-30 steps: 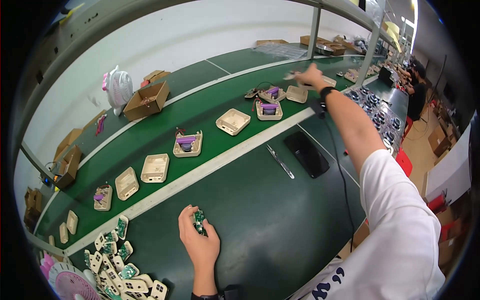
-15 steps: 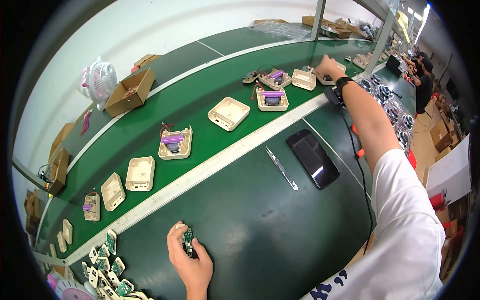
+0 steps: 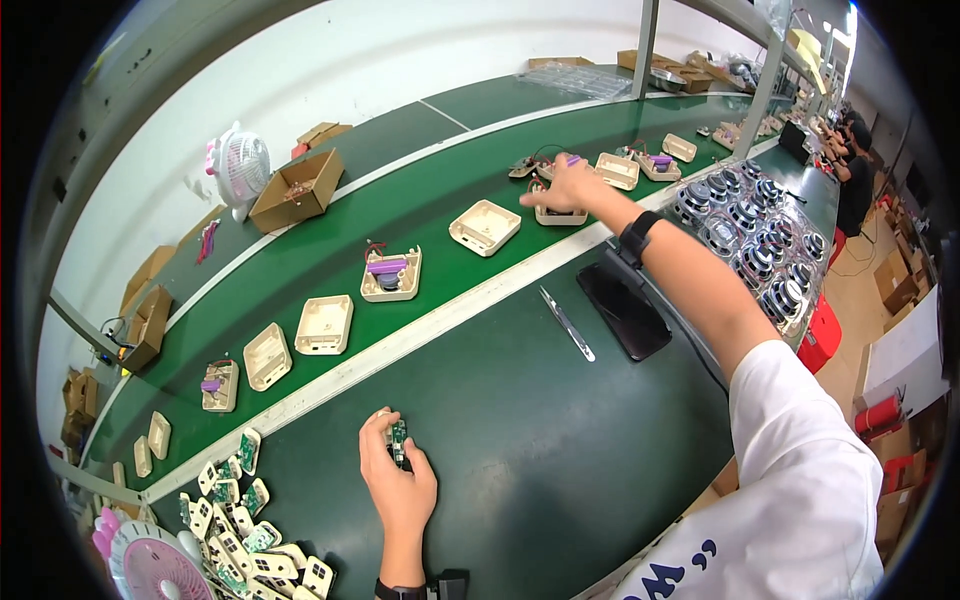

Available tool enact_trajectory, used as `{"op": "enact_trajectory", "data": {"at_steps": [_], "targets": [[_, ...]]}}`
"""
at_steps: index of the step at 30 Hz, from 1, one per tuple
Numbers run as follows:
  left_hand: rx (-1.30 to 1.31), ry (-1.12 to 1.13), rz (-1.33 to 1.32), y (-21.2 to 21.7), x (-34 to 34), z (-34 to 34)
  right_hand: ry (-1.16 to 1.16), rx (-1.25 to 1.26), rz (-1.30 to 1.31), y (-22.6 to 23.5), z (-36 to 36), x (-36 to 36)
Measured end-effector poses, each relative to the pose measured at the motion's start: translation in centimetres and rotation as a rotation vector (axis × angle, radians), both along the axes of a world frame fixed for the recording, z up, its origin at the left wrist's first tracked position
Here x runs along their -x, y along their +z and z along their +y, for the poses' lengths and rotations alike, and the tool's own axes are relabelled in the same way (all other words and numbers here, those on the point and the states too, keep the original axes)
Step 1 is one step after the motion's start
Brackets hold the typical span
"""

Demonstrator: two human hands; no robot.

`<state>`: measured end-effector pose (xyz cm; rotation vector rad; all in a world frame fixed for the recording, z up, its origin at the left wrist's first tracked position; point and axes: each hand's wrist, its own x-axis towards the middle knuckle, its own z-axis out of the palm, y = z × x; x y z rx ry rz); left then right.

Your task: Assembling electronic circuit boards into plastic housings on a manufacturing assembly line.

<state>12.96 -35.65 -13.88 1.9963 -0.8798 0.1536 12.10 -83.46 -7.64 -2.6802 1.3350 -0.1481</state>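
Above the dark green worktop, my left hand [image 3: 402, 487] is closed round a small green circuit board [image 3: 399, 440] held between thumb and fingers. My right hand [image 3: 568, 188] reaches over the green belt with fingers stretched and apart, nothing visible in them. Right beneath it, partly covered, sits a cream housing [image 3: 562, 214] with a battery part. Just left of that lies a shallow cream shell [image 3: 484, 228]. Farther left, another cream housing [image 3: 391, 275] holds a purple battery [image 3: 387, 267] with red wires.
Tweezers [image 3: 567, 324] and a black phone [image 3: 625, 312] lie on the worktop. A pile of cream covers with green boards [image 3: 240, 545] is at the lower left beside a pink fan [image 3: 158, 567]. Speakers [image 3: 760, 235] fill a clear tray at right. A white rail [image 3: 400, 345] borders the belt.
My right hand has drawn back leftward from the far housings to a nearer one. My left hand keeps the circuit board. The view has shifted somewhat.
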Motion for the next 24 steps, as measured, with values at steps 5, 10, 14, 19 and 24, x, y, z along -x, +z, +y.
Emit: {"op": "enact_trajectory", "data": {"at_steps": [5, 10, 14, 19, 24], "targets": [[0.055, -0.037, -0.011, -0.2, 0.3, -0.9, 0.021, -0.105, -0.13, -0.4, -2.0, 3.2], [0.054, 0.017, 0.022, -0.3, -0.3, 0.2, 0.33, -0.134, -0.225, 1.6, 9.6, 6.8], [0.24, 0.127, 0.107, -0.7, -1.0, 0.8, 0.584, -0.239, -0.041, 1.6, 23.1, 8.8], [0.336, 0.182, 0.129, -1.2, -1.2, 0.8, 0.636, -0.106, 0.041, 0.6, 26.1, 8.1], [0.346, 0.201, 0.152, -1.0, -0.9, 1.0, 0.175, 0.036, -0.193, 1.2, 9.5, 4.5]]}}
